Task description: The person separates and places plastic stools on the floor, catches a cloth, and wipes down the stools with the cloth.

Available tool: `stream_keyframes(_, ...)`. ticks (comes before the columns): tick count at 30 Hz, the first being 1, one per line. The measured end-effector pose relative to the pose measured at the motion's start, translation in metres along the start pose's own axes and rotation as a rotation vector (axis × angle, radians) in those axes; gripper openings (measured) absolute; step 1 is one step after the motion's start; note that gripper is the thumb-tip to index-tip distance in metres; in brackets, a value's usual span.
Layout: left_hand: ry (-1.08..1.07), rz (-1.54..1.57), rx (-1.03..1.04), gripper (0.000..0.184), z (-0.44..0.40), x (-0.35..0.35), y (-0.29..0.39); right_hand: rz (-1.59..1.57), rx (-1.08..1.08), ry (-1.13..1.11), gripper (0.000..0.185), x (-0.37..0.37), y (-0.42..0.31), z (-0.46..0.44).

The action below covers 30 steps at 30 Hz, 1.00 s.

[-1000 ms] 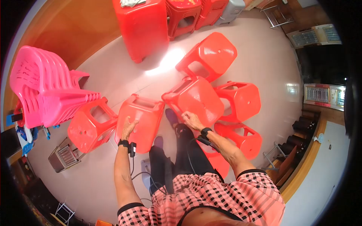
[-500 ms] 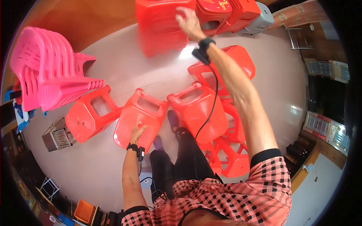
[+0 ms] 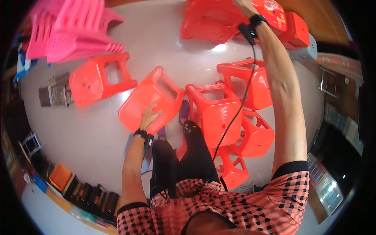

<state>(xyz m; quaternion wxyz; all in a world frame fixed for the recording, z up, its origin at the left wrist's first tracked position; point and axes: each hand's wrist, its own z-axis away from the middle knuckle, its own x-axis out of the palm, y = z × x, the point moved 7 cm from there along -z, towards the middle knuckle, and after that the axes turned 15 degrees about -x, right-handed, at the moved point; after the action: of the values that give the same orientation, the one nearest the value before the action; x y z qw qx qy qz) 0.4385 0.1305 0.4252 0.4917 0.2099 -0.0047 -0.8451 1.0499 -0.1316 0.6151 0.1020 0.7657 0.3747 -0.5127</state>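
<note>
My left hand [image 3: 149,117] rests with spread fingers on the seat of a red plastic stool [image 3: 156,98] in front of my legs. My right arm reaches far forward to a tall stack of red stools [image 3: 213,19] at the top. Of my right hand [image 3: 246,7], only the part near the wrist shows; its fingers are cut off by the frame's top edge. Another red stool [image 3: 219,117] stands just right of my knee, and one more [image 3: 88,82] is on the left. A black cable hangs from the device on my right wrist.
Pink stacked chairs [image 3: 78,27] stand at the upper left. More red stools [image 3: 254,135] are on the right, and a grey stool [image 3: 307,49] is at the upper right. A folded metal-framed seat [image 3: 55,94] lies left. An orange basket [image 3: 60,176] is at the lower left.
My right hand has moved from near the front stool up to the red stack, now at the frame's edge. My left hand stays on its stool. The view has turned, shifting the stack rightward.
</note>
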Motion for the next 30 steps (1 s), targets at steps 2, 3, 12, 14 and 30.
stream_keyframes(2,-0.059,-0.018,-0.082,0.077,0.001,0.001,0.002,-0.156,0.121,-0.102,0.034,-0.027,-0.043,0.007)
stream_keyframes(3,-0.045,-0.027,-0.033,0.078,0.003,0.000,0.005,-0.339,0.285,-0.293,0.040,-0.024,-0.050,0.019)
stream_keyframes(12,-0.724,1.624,-0.111,0.082,0.028,0.022,0.033,-1.437,0.665,-1.155,0.033,-0.016,-0.381,0.270)
stream_keyframes(14,-0.705,1.600,-0.050,0.064,0.028,0.025,0.043,-1.647,0.902,-1.166,0.032,-0.003,-0.413,0.348)
stream_keyframes(30,-0.474,0.375,0.638,0.018,0.159,0.066,0.040,-1.336,1.340,-0.859,0.041,0.007,-0.399,0.485)
